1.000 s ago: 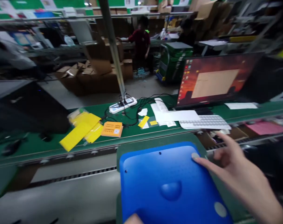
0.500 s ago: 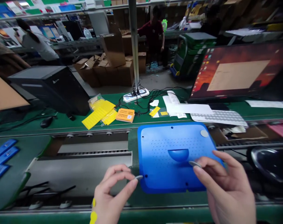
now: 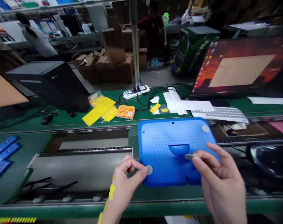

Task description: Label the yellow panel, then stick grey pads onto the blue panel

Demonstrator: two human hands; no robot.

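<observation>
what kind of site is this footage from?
Likely an electronics assembly line in a factory: a green conveyor bench, a test monitor, stacked cartons, and hands pressing grey pads onto a blue plastic casing.

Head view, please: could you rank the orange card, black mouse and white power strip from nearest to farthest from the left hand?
From the left hand:
1. Orange card, straight beyond it on the green bench.
2. White power strip, further back, by the pole.
3. Black mouse, far off to the left.

No writing can be read anywhere. The orange card (image 3: 125, 112) near the green bench's (image 3: 62, 119) front edge carries print too blurred to make out. The monitor's (image 3: 241, 70) icons are likewise illegible.
</observation>
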